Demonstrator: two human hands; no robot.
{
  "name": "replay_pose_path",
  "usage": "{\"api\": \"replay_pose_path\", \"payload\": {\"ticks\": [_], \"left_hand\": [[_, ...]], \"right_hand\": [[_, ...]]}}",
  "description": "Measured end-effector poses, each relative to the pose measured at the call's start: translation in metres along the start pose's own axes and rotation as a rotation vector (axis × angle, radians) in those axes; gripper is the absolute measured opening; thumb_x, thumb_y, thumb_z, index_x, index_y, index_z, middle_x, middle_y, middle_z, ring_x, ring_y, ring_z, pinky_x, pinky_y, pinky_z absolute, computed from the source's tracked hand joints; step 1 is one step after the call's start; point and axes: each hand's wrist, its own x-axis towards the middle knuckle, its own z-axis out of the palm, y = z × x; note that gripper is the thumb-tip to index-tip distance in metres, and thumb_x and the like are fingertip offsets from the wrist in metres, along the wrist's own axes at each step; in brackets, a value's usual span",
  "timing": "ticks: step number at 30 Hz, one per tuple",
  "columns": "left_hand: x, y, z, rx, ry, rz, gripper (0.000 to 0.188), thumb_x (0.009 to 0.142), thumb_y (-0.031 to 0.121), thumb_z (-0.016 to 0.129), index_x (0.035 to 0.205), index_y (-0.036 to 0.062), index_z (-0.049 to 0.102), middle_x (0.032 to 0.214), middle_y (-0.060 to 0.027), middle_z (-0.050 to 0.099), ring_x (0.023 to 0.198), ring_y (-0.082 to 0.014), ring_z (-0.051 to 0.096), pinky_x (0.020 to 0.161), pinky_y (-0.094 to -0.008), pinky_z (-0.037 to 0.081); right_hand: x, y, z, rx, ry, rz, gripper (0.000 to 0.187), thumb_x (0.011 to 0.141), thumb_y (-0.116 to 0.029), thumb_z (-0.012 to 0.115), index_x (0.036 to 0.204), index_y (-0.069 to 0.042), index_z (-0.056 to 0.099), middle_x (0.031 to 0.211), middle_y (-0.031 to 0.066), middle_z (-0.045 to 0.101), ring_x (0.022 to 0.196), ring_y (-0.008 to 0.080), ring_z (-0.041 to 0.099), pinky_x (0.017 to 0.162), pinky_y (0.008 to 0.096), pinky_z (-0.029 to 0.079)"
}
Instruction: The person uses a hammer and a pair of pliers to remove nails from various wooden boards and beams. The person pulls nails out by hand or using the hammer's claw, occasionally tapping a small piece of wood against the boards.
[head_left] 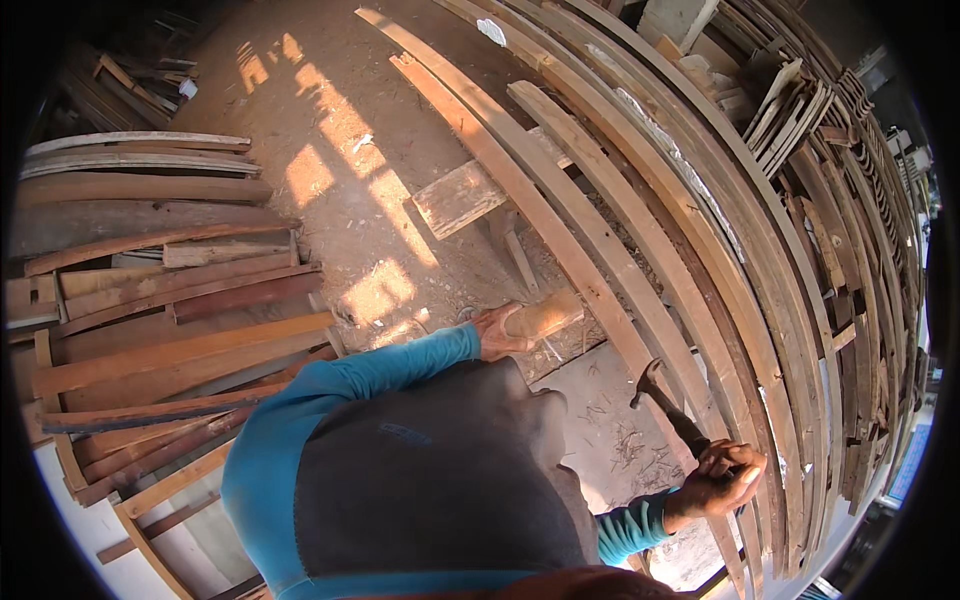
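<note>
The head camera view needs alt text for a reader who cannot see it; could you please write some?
A person in a blue-sleeved top bends over, left hand holding a short wooden piece, right hand gripping a hammer. Long planks and stacked boards lie on the dirt floor.

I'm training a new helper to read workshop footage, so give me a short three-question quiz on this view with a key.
1. True or false: the right hand grips a dark-handled claw hammer.
2. What does the left hand hold? A) a short pale wooden block B) a saw C) a paint tin
3. Fill in: on the person's left lies a pile of reddish-brown wooden ____ on the ground.

Key:
1. True; the hammer head points up and away from the hand.
2. A; the block sits against the long curved-looking timber strips.
3. planks.
</note>
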Motion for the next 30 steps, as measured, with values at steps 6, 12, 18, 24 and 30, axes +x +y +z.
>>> {"api": "replay_pose_path", "payload": {"ticks": [6,12,18,24,30], "left_hand": [[0.015,-0.023,-0.129,-0.072,0.058,0.007,0.083,0.08,0.047,0.08,0.14,-0.0001,0.047,0.127,-0.022,0.063,0.118,-0.0307,0.062,0.101,-0.0425,0.049],[0.037,-0.054,-0.153,-0.025,0.356,-0.096,0.079,0.073,0.044,0.082,0.136,0.0074,0.05,0.124,-0.0222,0.064,0.117,-0.0396,0.062,0.099,-0.0468,0.049],[-0.035,-0.1,-0.085,-0.072,0.688,-0.593,0.08,0.07,0.044,0.082,0.137,0.0132,0.052,0.117,-0.019,0.068,0.109,-0.0391,0.067,0.093,-0.0485,0.052],[-0.138,-0.164,0.09,-0.462,0.765,-1.466,0.09,0.067,0.041,0.084,0.146,0.0178,0.047,0.131,-0.0173,0.064,0.121,-0.0341,0.064,0.1,-0.0517,0.051],[-0.154,-0.183,0.167,-0.406,0.969,-1.368,0.081,0.071,0.038,0.081,0.143,0.0176,0.051,0.137,-0.0148,0.062,0.125,-0.0272,0.062,0.096,-0.0503,0.053]], "right_hand": [[0.036,0.114,0.118,-0.068,-0.076,0.136,0.038,0.106,-0.028,0.054,0.076,-0.008,0.043,0.064,-0.0005,0.034,0.053,0.0099,0.031,0.049,0.0272,0.024],[0.058,0.167,0.218,-0.538,-0.278,0.276,0.057,0.099,-0.059,0.06,0.088,-0.003,0.063,0.067,0.0014,0.049,0.059,0.012,0.045,0.052,0.0299,0.034],[0.052,0.197,0.343,-0.372,-0.946,0.376,0.042,0.095,-0.044,0.069,0.074,-0.01,0.054,0.058,0.0126,0.053,0.054,0.0218,0.053,0.072,0.0536,0.062],[0.011,0.185,0.417,-0.334,-1.404,0.265,0.044,0.097,-0.045,0.067,0.075,-0.009,0.053,0.058,0.0102,0.051,0.053,0.0196,0.05,0.067,0.0492,0.056],[-0.004,0.185,0.427,-0.296,-1.503,0.223,0.046,0.099,-0.046,0.064,0.076,-0.008,0.052,0.058,0.0078,0.048,0.052,0.0174,0.047,0.062,0.0447,0.05]]}}
